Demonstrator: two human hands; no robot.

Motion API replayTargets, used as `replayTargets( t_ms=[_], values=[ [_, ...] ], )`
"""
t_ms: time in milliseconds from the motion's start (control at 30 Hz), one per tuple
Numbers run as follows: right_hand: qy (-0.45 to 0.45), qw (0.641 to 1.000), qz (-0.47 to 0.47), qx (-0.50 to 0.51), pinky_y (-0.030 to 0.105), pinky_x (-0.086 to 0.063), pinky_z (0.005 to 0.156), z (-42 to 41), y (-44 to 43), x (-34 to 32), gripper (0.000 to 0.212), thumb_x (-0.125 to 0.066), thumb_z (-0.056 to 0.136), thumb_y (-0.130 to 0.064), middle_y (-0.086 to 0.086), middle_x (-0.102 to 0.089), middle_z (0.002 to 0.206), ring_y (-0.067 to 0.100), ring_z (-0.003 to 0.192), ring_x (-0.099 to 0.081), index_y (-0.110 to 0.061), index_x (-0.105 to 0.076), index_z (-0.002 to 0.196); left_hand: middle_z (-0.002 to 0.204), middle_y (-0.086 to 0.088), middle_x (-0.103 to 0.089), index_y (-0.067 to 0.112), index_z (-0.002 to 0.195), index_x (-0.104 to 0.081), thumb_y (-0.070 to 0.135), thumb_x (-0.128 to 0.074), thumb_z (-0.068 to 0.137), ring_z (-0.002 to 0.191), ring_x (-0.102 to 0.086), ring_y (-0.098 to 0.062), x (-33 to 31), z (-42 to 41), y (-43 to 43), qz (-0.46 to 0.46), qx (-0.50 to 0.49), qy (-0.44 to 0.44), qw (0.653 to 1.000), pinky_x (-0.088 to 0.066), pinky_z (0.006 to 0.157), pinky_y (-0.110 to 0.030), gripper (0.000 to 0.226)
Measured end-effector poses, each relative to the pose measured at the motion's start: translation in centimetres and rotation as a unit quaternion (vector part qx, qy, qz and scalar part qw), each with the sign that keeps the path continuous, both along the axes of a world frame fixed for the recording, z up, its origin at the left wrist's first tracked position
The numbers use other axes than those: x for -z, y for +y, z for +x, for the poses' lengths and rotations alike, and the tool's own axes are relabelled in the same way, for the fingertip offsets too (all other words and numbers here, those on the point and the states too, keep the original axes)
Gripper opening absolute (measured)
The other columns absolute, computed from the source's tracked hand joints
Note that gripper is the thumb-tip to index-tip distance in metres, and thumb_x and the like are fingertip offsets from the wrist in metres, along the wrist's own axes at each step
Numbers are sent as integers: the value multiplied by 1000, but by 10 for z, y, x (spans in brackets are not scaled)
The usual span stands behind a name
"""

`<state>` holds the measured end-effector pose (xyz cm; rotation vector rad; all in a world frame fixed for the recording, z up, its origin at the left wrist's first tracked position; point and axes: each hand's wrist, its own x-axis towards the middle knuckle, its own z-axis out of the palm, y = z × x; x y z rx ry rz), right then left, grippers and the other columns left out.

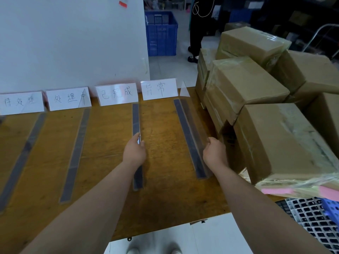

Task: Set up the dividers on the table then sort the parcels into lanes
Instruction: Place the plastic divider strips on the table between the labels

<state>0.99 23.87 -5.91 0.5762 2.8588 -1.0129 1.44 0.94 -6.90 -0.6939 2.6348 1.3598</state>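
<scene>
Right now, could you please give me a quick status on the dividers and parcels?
Left hand grips third divider; right hand grips rightmost divider. Parcels stacked on the table, right side, unsorted, crowding that divider.

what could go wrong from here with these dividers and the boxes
1. The rightmost divider, held by the right hand, stands close beside the parcel stack; pulling a parcel could knock it askew.
2. The dividers are clear and hard to see; the third divider from the left, gripped by the left hand, could get clipped while sorting.
</scene>
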Motion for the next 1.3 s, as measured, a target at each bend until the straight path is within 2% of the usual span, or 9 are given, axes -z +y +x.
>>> replayTargets(
  t_ms=[167, 433, 567, 667, 867, 933, 1067, 1233, 1300],
  values=[
    [-1, 1000, -2, 3, 36, -49, 86, -3, -1, -4, 30, -42, 100, -11, 11, -58, 124, 29, 113, -57, -11, -55, 127, 152, -9, -42, 13, 151, -33, 19, -42, 104, 139, -40, -26, 0, -2, -1, -8, 6, -1, 1000, -34, 111, -36, 48],
    [-4, 1000, -11, -3, 34, -48, 84, -5, -1, -6, 29, -43, 99, -13, 9, -58, 123, 26, 112, -57, -12, -56, 125, 152, -9, -42, 13, 151, -33, 20, -42, 105, 139, -39, -27, 1, -3, -2, -8, 0, -4, 1000, -33, 111, -37, 48],
    [-1, 999, -32, -7, 28, -42, 75, -5, 2, -5, 29, -39, 101, -12, 8, -58, 121, 18, 101, -55, -12, -56, 125, 151, -9, -43, 14, 150, -35, 18, -42, 104, 138, -41, -27, 1, -3, -1, -4, 1, 0, 1000, -34, 110, -38, 47],
    [5, 999, -47, -13, 25, -40, 74, -5, 6, -3, 30, -37, 103, -13, 7, -58, 119, 10, 87, -44, -12, -56, 125, 150, -9, -44, 14, 150, -35, 17, -42, 104, 138, -41, -27, 1, -3, -1, 3, 2, 3, 1000, -35, 110, -38, 47],
    [12, 999, -48, -11, 25, -41, 76, -7, 8, 5, 32, -36, 103, -15, 5, -59, 119, 12, 94, -49, -14, -55, 129, 151, -9, -43, 14, 150, -35, 18, -42, 104, 138, -41, -27, 0, -3, -1, 3, 2, 3, 1000, -35, 110, -38, 46],
    [14, 999, -46, -6, 25, -41, 75, -8, 8, 7, 32, -36, 103, -15, 5, -59, 117, 14, 96, -52, -14, -55, 130, 151, -9, -43, 15, 150, -35, 18, -41, 105, 137, -41, -27, 0, -3, -1, 4, 1, 1, 1000, -36, 109, -38, 46],
    [18, 999, -27, 4, 23, -41, 66, -12, 9, 16, 33, -36, 103, -16, -3, -54, 98, 10, 82, -48, -15, -56, 129, 151, -9, -43, 15, 151, -35, 18, -40, 105, 137, -41, -27, -1, -2, -1, 4, -2, -1, 1000, -36, 109, -37, 46],
    [14, 1000, -22, 1, 27, -45, 71, -14, 9, 17, 31, -37, 102, -16, 6, -62, 115, 14, 89, -52, -14, -57, 127, 150, -10, -44, 15, 150, -36, 18, -41, 105, 137, -42, -27, -1, -2, -2, 5, -2, 0, 1000, -36, 110, -39, 46],
    [14, 999, -30, -4, 31, -49, 79, -12, 8, 15, 34, -37, 103, -15, 9, -59, 124, 21, 104, -58, -15, -52, 134, 150, -9, -44, 15, 150, -37, 18, -41, 105, 137, -42, -27, -1, -1, -2, 7, -3, 1, 1000, -36, 109, -39, 45]
  ],
)
